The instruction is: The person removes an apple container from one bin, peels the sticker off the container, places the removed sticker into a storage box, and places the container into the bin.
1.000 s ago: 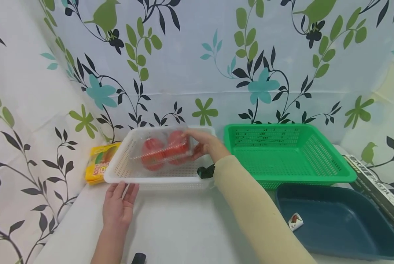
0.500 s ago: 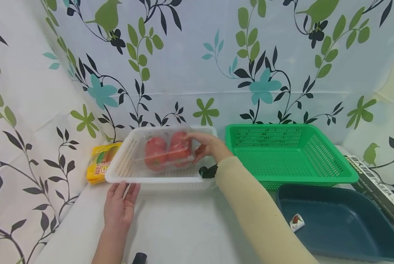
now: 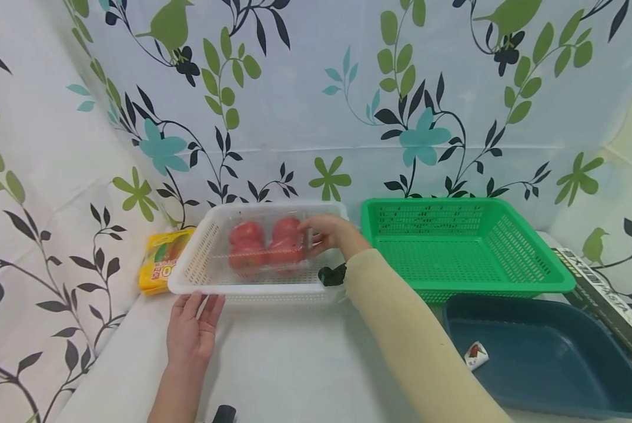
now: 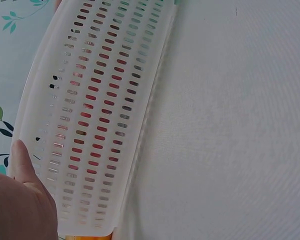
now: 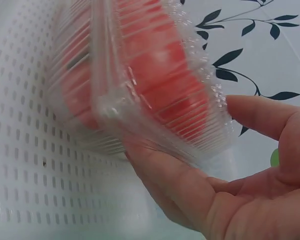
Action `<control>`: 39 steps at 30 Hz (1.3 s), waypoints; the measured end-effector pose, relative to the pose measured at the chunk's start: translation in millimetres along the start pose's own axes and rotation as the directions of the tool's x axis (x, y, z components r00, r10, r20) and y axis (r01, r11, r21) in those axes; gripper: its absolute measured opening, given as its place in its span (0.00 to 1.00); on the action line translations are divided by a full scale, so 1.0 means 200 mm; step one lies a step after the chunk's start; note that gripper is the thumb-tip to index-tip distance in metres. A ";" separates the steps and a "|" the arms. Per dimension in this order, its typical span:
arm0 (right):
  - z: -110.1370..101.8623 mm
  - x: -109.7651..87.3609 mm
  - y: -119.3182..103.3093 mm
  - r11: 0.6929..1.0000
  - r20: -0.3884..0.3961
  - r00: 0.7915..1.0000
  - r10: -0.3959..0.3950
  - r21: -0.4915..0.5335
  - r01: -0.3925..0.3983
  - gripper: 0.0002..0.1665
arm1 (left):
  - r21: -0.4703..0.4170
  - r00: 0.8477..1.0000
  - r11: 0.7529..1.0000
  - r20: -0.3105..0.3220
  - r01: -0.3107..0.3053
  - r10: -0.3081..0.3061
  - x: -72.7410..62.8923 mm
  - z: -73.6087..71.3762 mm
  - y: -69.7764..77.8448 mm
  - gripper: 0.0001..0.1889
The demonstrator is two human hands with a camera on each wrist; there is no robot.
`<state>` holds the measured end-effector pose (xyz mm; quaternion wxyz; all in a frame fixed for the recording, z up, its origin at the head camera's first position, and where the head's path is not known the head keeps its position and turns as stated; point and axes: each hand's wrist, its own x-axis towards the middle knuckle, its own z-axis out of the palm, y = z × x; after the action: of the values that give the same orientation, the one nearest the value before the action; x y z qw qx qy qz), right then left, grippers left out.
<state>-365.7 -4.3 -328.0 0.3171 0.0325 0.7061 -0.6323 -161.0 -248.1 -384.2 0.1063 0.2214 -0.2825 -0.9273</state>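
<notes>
A clear plastic punnet of red tomatoes (image 3: pixel 267 245) is in the white basket (image 3: pixel 204 288). My right hand (image 3: pixel 333 234) grips the punnet's right end. In the right wrist view, the thumb touches one edge of the ribbed punnet (image 5: pixel 165 80) and the fingers lie under it. Whether the punnet's underside rests on the basket floor is unclear. My left hand (image 3: pixel 193 329) touches the basket's front rim near its left corner, fingers extended. In the left wrist view, one straight digit of the left hand (image 4: pixel 25 195) lies against the slotted wall (image 4: pixel 132 165).
Right of the white basket is a green basket (image 3: pixel 432 294). A dark blue tray (image 3: pixel 548 352) sits in front of it, with a small white wrapper (image 3: pixel 475 356) at its left side. A yellow packet (image 3: pixel 162 261) lies left; a long black box (image 3: pixel 607 299) lies far right.
The punnet has tipped from a steep slant to a flatter position in the white basket, so several tomatoes show from above. My right hand keeps its grip; my left hand stays at the rim.
</notes>
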 end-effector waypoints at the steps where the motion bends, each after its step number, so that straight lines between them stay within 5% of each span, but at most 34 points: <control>1: 0.00 0.00 0.00 1.000 0.000 1.000 0.002 0.003 -0.002 0.36 | 0.001 1.000 1.000 -0.001 -0.003 0.003 0.00 0.00 0.00 0.18; 13: 0.03 0.00 0.00 1.000 0.073 0.997 0.010 -0.006 -0.009 0.41 | 0.034 1.000 0.999 0.001 -0.027 0.027 0.00 -0.01 -0.01 0.22; 26: 0.01 -0.03 -0.03 0.995 0.057 0.996 0.070 0.072 -0.074 0.45 | 0.018 1.000 1.000 0.001 -0.015 0.015 -0.01 -0.02 0.00 0.25; 39: -0.12 -0.20 -0.13 0.995 -0.001 0.997 -0.079 0.060 0.079 0.44 | 0.019 1.000 1.000 0.015 -0.003 0.002 0.00 0.00 -0.01 0.24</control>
<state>-355.0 27.2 -284.9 0.2914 0.0137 0.6873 -0.6652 -159.9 -247.0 -385.4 0.1033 0.2153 -0.2925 -0.9260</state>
